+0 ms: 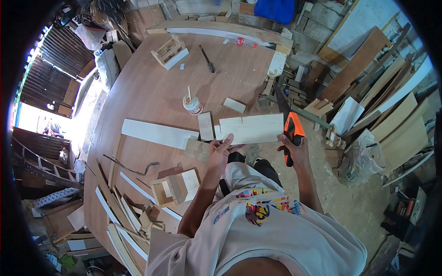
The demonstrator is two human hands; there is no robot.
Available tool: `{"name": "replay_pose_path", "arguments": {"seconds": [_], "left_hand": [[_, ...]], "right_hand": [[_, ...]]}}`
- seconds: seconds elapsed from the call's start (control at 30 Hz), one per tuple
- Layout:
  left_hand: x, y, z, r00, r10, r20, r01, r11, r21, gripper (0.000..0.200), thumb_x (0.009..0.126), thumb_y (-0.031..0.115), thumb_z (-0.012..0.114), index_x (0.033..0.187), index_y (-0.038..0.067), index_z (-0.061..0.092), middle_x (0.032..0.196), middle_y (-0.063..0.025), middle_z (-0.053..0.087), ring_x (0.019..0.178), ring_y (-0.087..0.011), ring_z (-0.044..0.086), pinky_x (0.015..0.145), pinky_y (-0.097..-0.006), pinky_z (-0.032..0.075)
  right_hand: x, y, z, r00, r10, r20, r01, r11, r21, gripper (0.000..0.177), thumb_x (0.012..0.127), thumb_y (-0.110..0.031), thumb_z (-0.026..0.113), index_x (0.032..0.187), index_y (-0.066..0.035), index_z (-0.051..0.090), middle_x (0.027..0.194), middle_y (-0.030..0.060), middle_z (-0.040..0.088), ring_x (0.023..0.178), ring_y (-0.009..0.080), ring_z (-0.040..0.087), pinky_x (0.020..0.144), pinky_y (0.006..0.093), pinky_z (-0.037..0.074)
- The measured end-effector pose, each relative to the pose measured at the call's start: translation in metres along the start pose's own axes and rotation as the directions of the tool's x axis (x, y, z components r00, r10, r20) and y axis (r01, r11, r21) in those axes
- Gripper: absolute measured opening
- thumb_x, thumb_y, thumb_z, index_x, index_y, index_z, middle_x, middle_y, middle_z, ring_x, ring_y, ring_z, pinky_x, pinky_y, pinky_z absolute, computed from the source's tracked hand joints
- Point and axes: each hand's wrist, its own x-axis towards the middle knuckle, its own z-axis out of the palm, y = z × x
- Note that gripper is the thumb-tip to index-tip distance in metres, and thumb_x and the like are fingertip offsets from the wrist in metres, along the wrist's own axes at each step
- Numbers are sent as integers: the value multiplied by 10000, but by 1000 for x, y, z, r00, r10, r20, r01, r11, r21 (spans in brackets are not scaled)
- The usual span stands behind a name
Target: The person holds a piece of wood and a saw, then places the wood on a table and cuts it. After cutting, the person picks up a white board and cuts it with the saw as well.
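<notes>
A pale, flat wooden board (253,129) with pencil-like marks and a notch at its left end is held level in front of my body. My left hand (220,151) is closed on its left end, thumb on top and fingers beneath. My right hand (297,149) grips a handsaw (293,124) by its orange and black handle, the blade pointing up and away. The thumb of that hand also touches the board's right end. Just left of the board, a short wooden piece (206,126) lies at the table's edge.
On the brown table (152,101) are a jar with a stick (192,105), a small block (235,105), a long white board (159,132), a small wooden frame (170,53), a dark tool (207,60) and a wooden box (172,189). Scrap boards (354,69) lean at right.
</notes>
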Motion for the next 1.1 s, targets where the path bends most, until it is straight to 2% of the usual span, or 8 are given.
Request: {"name": "replay_pose_path", "arguments": {"seconds": [0.33, 0.53, 0.7, 1.1], "left_hand": [[13, -6, 0, 999, -50, 20, 51, 998, -43, 216, 870, 124, 672, 862, -59, 558, 941, -237, 657, 848, -364, 685, 784, -505, 583], [15, -4, 7, 997, -58, 44, 59, 998, -24, 267, 876, 139, 666, 932, -95, 549, 952, -244, 655, 846, -365, 685, 797, -502, 580], [18, -8, 4, 995, -78, 62, 77, 997, 18, 304, 890, 164, 649, 986, -113, 568, 948, -236, 663, 862, -343, 687, 803, -463, 581], [19, -11, 6, 992, -80, 99, 75, 996, 50, 289, 908, 180, 622, 998, -91, 583, 955, -219, 669, 848, -325, 691, 785, -450, 585]], "right_hand": [[3, -3, -6, 1000, -10, -12, 10, 1000, 4, 227, 837, -125, 717, 1007, 5, 641, 908, 72, 672, 739, 128, 638, 571, 293, 575], [3, -3, -8, 999, -20, -35, 21, 1000, 10, 223, 842, -119, 708, 1015, 5, 641, 913, 74, 677, 760, 129, 646, 569, 292, 576], [2, -1, -10, 998, -26, -49, 27, 1000, 0, 230, 847, -126, 702, 1022, 11, 643, 904, 72, 678, 745, 122, 643, 566, 290, 574], [-2, -1, -13, 997, -7, -75, 8, 1000, 15, 216, 854, -116, 692, 1014, 22, 646, 893, 71, 677, 761, 132, 646, 567, 296, 571]]}}
